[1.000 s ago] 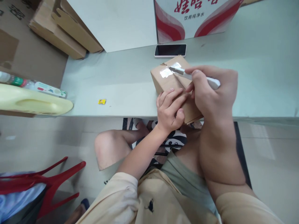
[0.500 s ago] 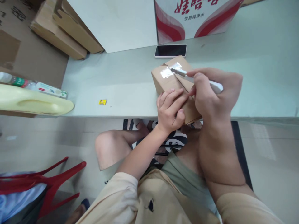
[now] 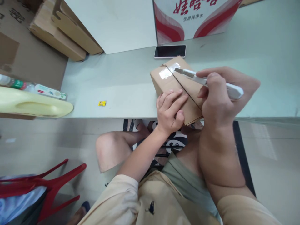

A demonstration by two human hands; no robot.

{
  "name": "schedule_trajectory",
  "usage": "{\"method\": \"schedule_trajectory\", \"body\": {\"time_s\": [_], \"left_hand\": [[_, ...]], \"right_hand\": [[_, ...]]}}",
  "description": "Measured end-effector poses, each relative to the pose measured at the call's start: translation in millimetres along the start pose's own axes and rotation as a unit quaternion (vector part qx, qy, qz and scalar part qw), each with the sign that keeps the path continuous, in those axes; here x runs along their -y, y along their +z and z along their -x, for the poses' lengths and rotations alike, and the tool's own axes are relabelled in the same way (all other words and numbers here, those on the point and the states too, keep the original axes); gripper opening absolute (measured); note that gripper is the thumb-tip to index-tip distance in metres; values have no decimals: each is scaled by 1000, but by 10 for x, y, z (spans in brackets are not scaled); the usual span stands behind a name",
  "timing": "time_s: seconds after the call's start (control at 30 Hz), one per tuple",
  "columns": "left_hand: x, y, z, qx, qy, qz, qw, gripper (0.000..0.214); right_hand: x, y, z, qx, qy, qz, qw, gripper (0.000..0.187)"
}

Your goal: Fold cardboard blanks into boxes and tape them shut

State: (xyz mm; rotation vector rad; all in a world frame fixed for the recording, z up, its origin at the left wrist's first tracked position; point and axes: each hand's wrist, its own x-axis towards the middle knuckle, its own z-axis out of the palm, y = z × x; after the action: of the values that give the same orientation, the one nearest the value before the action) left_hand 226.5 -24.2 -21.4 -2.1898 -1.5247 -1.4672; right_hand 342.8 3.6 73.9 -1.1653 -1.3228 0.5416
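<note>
A small brown cardboard box (image 3: 173, 82) lies slanted near the table's front edge. A seam runs along its top, with clear shiny tape (image 3: 165, 73) across the far end. My left hand (image 3: 170, 111) grips the near left side of the box, fingers bent over the top and thumb by the front end. In my right hand (image 3: 219, 93) is a white utility knife (image 3: 234, 91), its blade out and pointing left. The blade tip is over the right part of the tape; whether it touches, I cannot tell. My right hand covers the box's near right corner.
Behind the box are a phone (image 3: 170, 51) and a red-and-white carton (image 3: 173, 31). A yellow wrapped piece (image 3: 102, 103) lies left on the table (image 3: 126, 93). Further left are a pale yellow jug (image 3: 35, 101), a bottle (image 3: 18, 83) and cardboard boxes (image 3: 58, 34). A red chair (image 3: 58, 184) stands below.
My right hand has moved right with the utility knife, drawing the blade rightward from the seam. More of the seam shows. My left hand keeps its place on the box.
</note>
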Motion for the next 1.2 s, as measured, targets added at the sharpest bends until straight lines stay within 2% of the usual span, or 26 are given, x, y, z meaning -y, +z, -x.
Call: {"method": "schedule_trajectory", "body": {"time_s": [0.13, 0.3, 0.53, 0.77, 0.97, 1.1, 1.2], "left_hand": [[11, 5, 23, 35, -11, -18, 999, 68], [18, 10, 32, 40, -8, -29, 999, 69], [27, 24, 28, 1, 6, -11, 1000, 63], [20, 22, 23, 11, -2, -2, 1000, 64], [3, 14, 24, 27, -12, -30, 999, 69], [-12, -3, 25, 7, -6, -17, 1000, 64], [-19, -1, 25, 11, -8, -16, 1000, 63]], "right_hand": [[-21, 16, -27, 67, -4, 22, 998, 27], [-53, 34, -25, 73, -23, 48, 996, 29], [-80, 57, -56, 128, -42, 76, 988, 22], [-66, 42, -57, 126, -45, 75, 988, 29], [-41, 55, -49, 107, -27, 29, 994, 31], [-21, 45, -53, 118, -3, 23, 993, 28], [-43, 43, -45, 138, -12, 34, 990, 29]]}}
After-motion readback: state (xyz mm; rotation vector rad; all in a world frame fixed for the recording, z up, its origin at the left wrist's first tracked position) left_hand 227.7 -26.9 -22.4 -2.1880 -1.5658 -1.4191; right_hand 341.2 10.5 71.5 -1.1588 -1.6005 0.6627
